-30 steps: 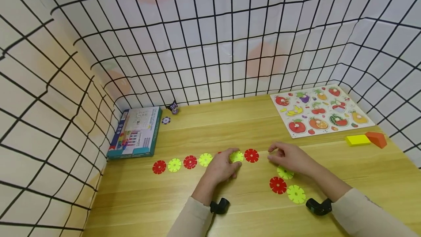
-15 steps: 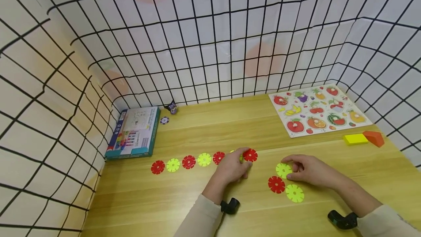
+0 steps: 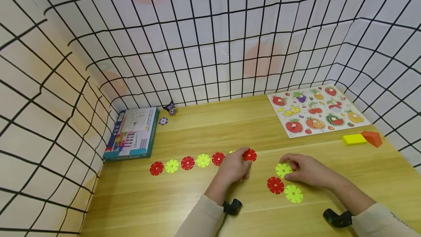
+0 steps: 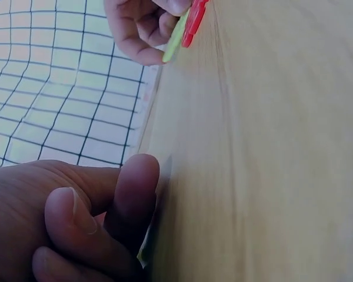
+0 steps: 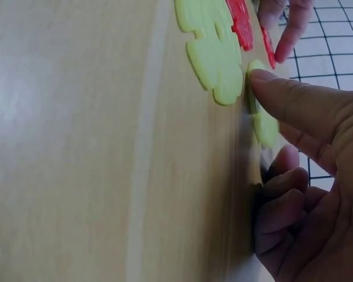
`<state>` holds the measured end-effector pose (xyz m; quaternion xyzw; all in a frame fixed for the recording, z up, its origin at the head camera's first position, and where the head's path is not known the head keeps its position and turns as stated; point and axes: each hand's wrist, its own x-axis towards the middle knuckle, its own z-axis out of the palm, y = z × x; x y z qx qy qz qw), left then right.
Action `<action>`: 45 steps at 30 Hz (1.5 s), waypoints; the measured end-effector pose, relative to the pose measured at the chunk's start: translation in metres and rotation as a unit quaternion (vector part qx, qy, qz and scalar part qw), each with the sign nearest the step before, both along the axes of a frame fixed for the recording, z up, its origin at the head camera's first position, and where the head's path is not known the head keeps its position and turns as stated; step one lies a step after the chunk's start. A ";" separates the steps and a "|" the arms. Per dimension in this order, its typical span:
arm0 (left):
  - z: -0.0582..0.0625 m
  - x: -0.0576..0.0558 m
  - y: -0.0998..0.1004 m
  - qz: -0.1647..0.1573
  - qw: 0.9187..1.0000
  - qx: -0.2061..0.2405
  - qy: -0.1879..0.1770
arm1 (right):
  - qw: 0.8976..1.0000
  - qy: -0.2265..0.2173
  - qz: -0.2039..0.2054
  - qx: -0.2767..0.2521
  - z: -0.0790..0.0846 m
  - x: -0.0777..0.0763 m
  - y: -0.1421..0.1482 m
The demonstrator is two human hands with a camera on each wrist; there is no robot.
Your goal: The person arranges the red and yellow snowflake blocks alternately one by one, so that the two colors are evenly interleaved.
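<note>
Notched plastic building discs in alternating colours form a row, starting with a red disc (image 3: 156,168) at the left. My left hand (image 3: 231,167) has thumb and index finger on either side of the red end disc (image 3: 251,155), pinching it against the table. The yellow disc (image 3: 232,151) before it is mostly hidden behind that hand. Over to the right, my right hand (image 3: 307,170) pinches a yellow disc (image 3: 283,170) between thumb and index finger; its thumb lies at the near edge in the right wrist view. Beside it lie a loose red disc (image 3: 275,185) and another yellow disc (image 3: 294,194).
A boxed set (image 3: 131,133) lies at the back left, near a small figurine (image 3: 171,108) and a round chip (image 3: 163,121). The fruit puzzle board (image 3: 315,111) is at the back right, with yellow (image 3: 353,139) and orange blocks (image 3: 372,139) before it. Grid-patterned cloth (image 3: 210,46) encloses the table.
My left hand has slid right along the row from the yellow disc to the red end disc. My right hand has moved right and down, taking hold of the yellow disc.
</note>
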<state>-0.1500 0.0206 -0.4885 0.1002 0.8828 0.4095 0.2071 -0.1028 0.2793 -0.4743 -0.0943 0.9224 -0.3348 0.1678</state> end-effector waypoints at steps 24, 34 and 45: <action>-0.001 -0.001 0.000 0.004 1.000 -0.004 0.002 | 0.989 -0.028 -0.102 -0.101 -0.001 -0.047 -0.030; 0.000 0.000 0.000 0.007 1.000 -0.002 -0.003 | 0.997 0.019 -0.078 -0.012 -0.009 -0.056 -0.038; 0.000 0.000 0.000 0.013 1.000 -0.009 -0.014 | 0.996 0.051 -0.073 -0.022 -0.006 -0.047 -0.035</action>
